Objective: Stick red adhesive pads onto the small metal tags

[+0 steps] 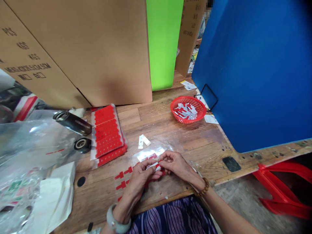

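Left hand (141, 177) and right hand (175, 164) both pinch small white piece (154, 166) with red tab, near desk (161, 125) edge, over sheet of red stickers (124, 177). Few finished pieces lie in red basket (188, 109) far right; full sticker stack (107, 135) left, so most work looks undone.

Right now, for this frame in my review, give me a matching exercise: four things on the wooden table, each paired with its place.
Things:
1. Round red plastic basket
2. Stack of red sticker sheets
3. Small white metal piece with red tab
4. Black cylindrical roller

Places:
A. Between both hands
B. Beside the blue panel
C. Left of the sticker stack
D. In front of the brown cardboard box

Pairs: 1-B, 2-D, 3-A, 4-C
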### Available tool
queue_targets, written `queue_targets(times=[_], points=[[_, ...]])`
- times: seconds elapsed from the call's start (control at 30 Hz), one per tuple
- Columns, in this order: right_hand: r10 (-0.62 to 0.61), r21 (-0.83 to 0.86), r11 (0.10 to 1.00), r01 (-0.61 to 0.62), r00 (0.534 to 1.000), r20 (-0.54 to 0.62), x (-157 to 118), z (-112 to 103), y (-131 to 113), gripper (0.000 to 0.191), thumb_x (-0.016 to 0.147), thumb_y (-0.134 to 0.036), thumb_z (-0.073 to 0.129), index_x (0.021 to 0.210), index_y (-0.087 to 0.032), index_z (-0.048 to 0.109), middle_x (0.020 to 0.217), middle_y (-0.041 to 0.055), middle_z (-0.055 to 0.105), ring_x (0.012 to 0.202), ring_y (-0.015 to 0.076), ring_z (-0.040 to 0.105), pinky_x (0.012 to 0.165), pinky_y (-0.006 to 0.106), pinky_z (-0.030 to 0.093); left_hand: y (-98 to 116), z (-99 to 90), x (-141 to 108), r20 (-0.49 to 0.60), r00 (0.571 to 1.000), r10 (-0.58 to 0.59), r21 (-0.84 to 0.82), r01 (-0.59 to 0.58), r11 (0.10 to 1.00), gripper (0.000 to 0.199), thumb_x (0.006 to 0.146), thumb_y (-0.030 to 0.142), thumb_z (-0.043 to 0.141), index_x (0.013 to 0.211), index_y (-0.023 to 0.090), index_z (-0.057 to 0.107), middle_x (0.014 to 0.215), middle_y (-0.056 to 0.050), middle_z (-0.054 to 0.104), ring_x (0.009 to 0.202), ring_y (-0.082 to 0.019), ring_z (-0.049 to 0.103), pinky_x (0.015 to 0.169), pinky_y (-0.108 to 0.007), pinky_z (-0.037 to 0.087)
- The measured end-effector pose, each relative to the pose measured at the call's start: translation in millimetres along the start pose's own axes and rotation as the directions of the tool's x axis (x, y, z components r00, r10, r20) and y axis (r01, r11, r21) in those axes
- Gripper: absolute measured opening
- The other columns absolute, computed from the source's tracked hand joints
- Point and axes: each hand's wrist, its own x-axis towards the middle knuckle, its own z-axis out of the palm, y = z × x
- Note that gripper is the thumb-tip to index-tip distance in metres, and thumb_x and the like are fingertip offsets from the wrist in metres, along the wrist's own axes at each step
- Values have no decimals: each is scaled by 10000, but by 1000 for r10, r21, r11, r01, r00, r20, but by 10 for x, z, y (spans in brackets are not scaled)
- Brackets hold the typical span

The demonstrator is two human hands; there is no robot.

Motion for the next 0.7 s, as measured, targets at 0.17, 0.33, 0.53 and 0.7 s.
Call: queue_targets(times=[0.17,0.33,0.53,0.7], points=[[-77,-101,992,70,995,-68,29,51,58,78,725,-221,631,747,-156,594,610,-44,534,544,83,487,511,200,367,-25,19,43,-46,997,59,67,-56,996,459,580,363,817,895,87,628,653,-81,717,546,-129,662,571,-197,530],[-77,-92,993,74,996,-33,-14,113,80,90,778,-227,579,838,-162,594,612,-49,530,542,86,505,517,202,391,-76,1,98,-62,995,82,95,-76,993,487,582,420,803,899,98,621,605,-64,706,544,-151,666,557,-216,519],[5,-22,1000,-5,1000,-13,90,-125,-33,213,719,-338,668,774,-158,570,523,-61,536,411,73,473,412,188,363,-169,-33,201,-19,993,117,7,-117,993,625,583,435,809,1068,121,569,753,-80,721,640,-169,688,643,-260,538],[-200,256,901,352,858,-473,310,-538,-413,295,679,-377,744,823,-190,567,657,-28,608,544,88,555,517,205,448,-221,-79,236,-91,985,146,-26,-149,989,585,622,415,796,1086,143,565,881,-96,704,782,-163,680,739,-251,512]])
